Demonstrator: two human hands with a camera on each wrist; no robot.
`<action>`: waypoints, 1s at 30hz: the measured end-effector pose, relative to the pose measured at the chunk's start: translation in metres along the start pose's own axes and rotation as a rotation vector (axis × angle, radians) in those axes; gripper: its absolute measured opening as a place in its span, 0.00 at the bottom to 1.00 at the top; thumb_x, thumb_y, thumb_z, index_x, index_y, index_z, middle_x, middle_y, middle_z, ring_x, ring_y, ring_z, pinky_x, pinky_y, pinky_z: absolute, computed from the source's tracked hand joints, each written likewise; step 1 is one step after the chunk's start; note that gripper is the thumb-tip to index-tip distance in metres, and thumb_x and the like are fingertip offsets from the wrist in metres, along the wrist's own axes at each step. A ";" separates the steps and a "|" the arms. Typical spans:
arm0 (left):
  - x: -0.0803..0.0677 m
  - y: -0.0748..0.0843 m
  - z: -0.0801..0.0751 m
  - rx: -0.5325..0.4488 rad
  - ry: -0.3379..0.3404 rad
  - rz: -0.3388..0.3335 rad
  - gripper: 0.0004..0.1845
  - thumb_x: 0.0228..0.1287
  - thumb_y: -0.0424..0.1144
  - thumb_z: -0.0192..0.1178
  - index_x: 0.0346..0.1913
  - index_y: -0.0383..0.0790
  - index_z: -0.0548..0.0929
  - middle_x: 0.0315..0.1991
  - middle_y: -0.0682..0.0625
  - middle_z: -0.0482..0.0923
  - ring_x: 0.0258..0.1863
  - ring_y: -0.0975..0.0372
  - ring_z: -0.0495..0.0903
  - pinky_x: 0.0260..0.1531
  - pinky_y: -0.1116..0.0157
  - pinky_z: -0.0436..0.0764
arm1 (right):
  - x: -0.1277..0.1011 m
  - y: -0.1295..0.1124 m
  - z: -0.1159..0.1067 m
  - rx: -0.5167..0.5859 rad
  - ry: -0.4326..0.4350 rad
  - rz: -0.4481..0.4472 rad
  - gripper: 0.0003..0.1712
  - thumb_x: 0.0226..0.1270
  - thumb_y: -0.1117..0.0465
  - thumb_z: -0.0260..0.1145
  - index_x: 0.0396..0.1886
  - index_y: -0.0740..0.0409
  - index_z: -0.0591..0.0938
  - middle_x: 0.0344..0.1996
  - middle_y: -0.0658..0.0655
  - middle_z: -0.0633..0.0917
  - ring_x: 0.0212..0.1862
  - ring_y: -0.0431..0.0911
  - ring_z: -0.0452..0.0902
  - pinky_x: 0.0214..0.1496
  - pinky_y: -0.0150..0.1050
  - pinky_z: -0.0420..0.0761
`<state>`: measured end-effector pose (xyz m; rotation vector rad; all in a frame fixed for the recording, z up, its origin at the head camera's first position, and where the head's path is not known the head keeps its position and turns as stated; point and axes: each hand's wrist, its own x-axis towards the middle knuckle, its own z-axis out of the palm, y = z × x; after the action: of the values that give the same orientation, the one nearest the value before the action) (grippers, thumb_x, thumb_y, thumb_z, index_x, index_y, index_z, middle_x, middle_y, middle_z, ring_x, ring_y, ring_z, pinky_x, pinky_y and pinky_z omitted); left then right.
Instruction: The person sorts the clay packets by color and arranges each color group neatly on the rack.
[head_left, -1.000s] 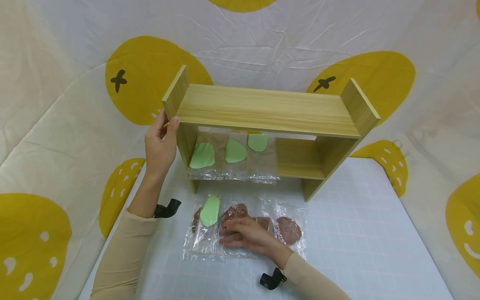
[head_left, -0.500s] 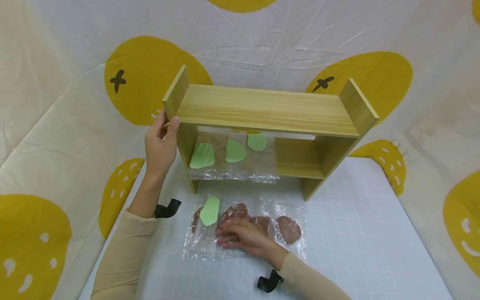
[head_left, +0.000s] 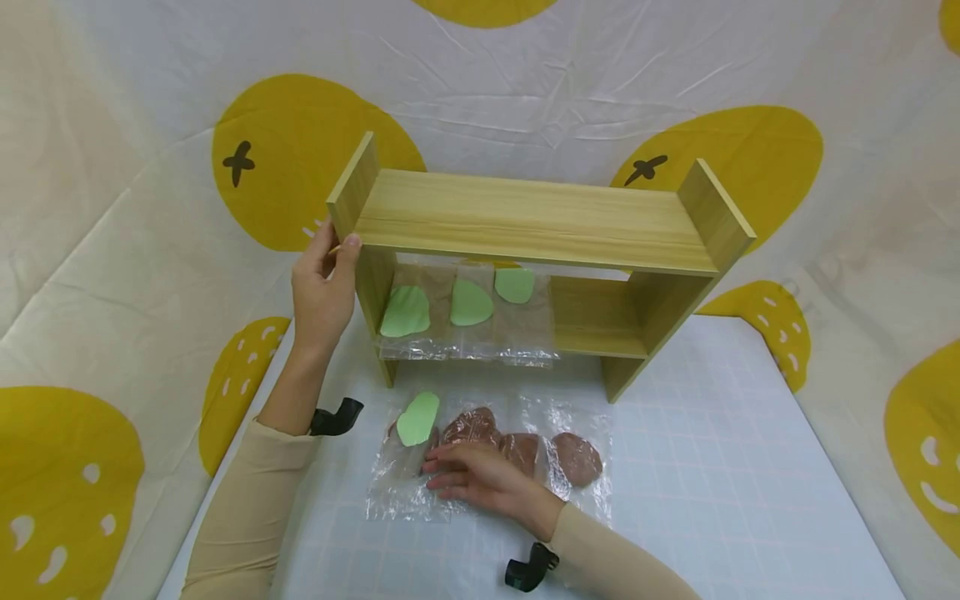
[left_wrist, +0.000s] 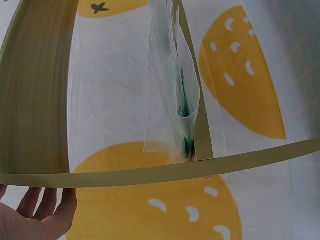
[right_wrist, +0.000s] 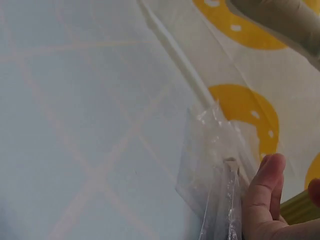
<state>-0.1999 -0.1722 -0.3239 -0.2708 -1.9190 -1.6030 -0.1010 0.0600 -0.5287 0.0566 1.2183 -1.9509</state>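
Note:
My left hand [head_left: 324,287] grips the left side panel of a wooden shelf [head_left: 532,217], thumb in front and fingers behind, near the upper board. On the shelf's lower board, clear plastic bags [head_left: 468,312] with pale green pieces stand in a row at the left. Flat brown pieces [head_left: 577,460] in clear bags lie on the table before the shelf. My right hand [head_left: 491,483] is over these bags, fingers fairly straight, fingertips right at the leftmost bag [head_left: 405,483], which bears a pale green piece [head_left: 418,419]. In the right wrist view, my thumb and fingers [right_wrist: 267,192] are beside a bag's edge.
The right part of the lower board [head_left: 596,317] shows bare wood. A pale checked cloth [head_left: 720,467] covers the table. White fabric [head_left: 510,100] with yellow smiling shapes hangs behind and at the sides. A black wrist mount [head_left: 531,567] sits at each wrist.
My right hand has slid a little to the left toward the leftmost bag. The green piece there has shifted and tilted slightly, with more brown showing below it. My left hand has stayed put.

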 end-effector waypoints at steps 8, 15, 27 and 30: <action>-0.001 -0.001 0.001 -0.005 -0.001 0.003 0.23 0.76 0.40 0.55 0.71 0.50 0.74 0.57 0.47 0.80 0.51 0.54 0.79 0.53 0.63 0.77 | 0.005 0.004 0.006 0.012 -0.023 0.021 0.20 0.75 0.62 0.59 0.57 0.74 0.77 0.52 0.70 0.83 0.49 0.57 0.84 0.53 0.50 0.81; 0.001 -0.002 0.000 -0.007 0.000 0.022 0.22 0.77 0.41 0.55 0.71 0.50 0.74 0.58 0.47 0.80 0.52 0.53 0.79 0.54 0.62 0.76 | 0.006 0.002 0.011 0.033 -0.041 0.023 0.21 0.76 0.63 0.57 0.59 0.75 0.75 0.53 0.74 0.80 0.55 0.64 0.80 0.57 0.51 0.79; 0.002 -0.004 0.000 0.012 0.003 0.020 0.23 0.77 0.41 0.55 0.71 0.49 0.74 0.57 0.47 0.80 0.52 0.56 0.79 0.55 0.62 0.76 | 0.012 0.010 0.016 -0.024 -0.100 0.033 0.20 0.75 0.63 0.58 0.61 0.69 0.78 0.56 0.64 0.81 0.54 0.60 0.81 0.55 0.50 0.80; 0.001 -0.004 0.000 0.013 0.002 0.013 0.22 0.77 0.42 0.55 0.71 0.50 0.74 0.57 0.47 0.80 0.52 0.56 0.79 0.54 0.62 0.77 | 0.011 0.013 0.019 -0.035 -0.039 0.005 0.18 0.73 0.65 0.59 0.58 0.71 0.80 0.54 0.63 0.83 0.49 0.56 0.84 0.52 0.48 0.81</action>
<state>-0.2033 -0.1738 -0.3267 -0.2764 -1.9221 -1.5807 -0.0934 0.0366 -0.5326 0.0038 1.2255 -1.9172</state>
